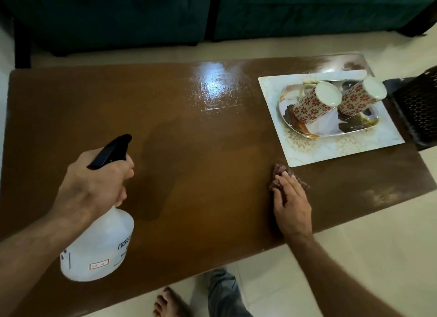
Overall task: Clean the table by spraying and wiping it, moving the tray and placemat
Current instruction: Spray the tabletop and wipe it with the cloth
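Observation:
My left hand [94, 184] grips the neck of a white spray bottle [99, 243] with a black trigger head, held above the left half of the brown wooden table [201, 163]. My right hand [292, 203] lies flat on a brown cloth [279, 172] pressed to the table near its front edge. Just beyond the cloth lies a white patterned placemat [331, 148] at the table's right end. On it rests a shiny oval tray [319, 130] carrying two upside-down mugs [314, 104] with red flowers. Darker wet patches show in the table's middle.
A teal sofa [307, 11] stands behind the table across a strip of pale floor tiles. A dark perforated stool or basket [418, 108] stands at the table's right end. My bare foot [168, 302] and a trouser leg show below the front edge.

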